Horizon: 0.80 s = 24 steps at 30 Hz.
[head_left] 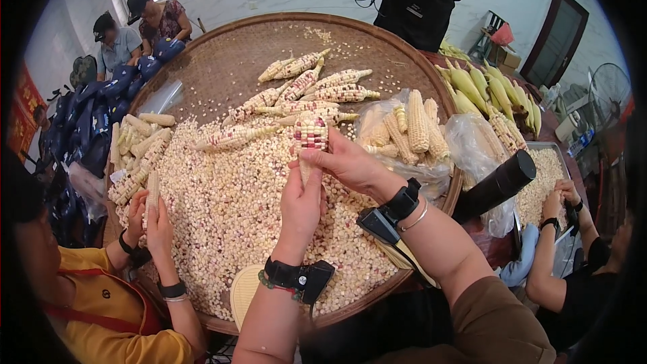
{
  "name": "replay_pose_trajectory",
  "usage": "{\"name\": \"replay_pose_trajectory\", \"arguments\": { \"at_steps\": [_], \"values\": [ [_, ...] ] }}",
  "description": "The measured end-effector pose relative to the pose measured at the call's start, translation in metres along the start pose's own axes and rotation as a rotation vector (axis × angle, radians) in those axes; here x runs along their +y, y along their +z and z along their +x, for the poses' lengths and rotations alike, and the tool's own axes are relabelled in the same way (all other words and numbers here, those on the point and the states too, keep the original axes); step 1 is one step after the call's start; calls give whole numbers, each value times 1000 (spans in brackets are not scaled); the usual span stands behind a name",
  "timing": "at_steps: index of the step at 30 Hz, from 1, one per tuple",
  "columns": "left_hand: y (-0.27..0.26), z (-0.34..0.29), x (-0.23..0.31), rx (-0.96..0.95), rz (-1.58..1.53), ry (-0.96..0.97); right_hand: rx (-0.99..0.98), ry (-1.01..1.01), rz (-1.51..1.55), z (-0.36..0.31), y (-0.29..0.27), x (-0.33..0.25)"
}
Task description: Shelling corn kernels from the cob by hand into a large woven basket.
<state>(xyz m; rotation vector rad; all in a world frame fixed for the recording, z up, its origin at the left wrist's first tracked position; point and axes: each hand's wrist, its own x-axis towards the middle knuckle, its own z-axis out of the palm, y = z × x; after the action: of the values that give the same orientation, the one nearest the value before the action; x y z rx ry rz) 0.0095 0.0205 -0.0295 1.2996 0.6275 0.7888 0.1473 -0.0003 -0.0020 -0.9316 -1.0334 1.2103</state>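
Observation:
Upright over the middle of the big round woven tray [222, 61], an ear of corn [311, 133] is held between my two hands. Its top bears white and dark red kernels, while the lower part looks stripped. My left hand [301, 203] is closed round the lower end. From the right, my right hand [352, 166] grips it higher up, its thumb against the kernels. Loose kernels [229, 256] lie thickly beneath. Just beyond my hands is a heap of speckled corn ears [303, 87]. My fingers hide part of the held ear.
Bare cobs [143, 136] are piled at the tray's left. Pale ears [418, 125] sit in a plastic bag at its right, near a black cylinder [495, 185]. Husked green corn [488, 87] lies beyond. Co-workers' hands [153, 219] work close on the left, others at far right.

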Motion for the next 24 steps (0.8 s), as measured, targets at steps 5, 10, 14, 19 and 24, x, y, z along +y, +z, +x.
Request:
{"name": "replay_pose_trajectory", "arguments": {
  "at_steps": [5, 10, 14, 19, 24],
  "values": [
    [3, -1, 0, 0, -50, -28, -18, -1, -10, 0, -6, 2],
    [2, -3, 6, 3, -95, -55, -65, -1, 28, 1, -6, 0],
    [-5, -1, 8, 39, -261, -141, -96, 98, 67, -3, -2, -14],
    [0, 2, 2, 44, -88, -64, -32, 186, 87, -8, -7, -18],
    [-7, 6, -15, 198, 418, 266, 44, 175, 140, -2, 8, -13]
  ]
}}
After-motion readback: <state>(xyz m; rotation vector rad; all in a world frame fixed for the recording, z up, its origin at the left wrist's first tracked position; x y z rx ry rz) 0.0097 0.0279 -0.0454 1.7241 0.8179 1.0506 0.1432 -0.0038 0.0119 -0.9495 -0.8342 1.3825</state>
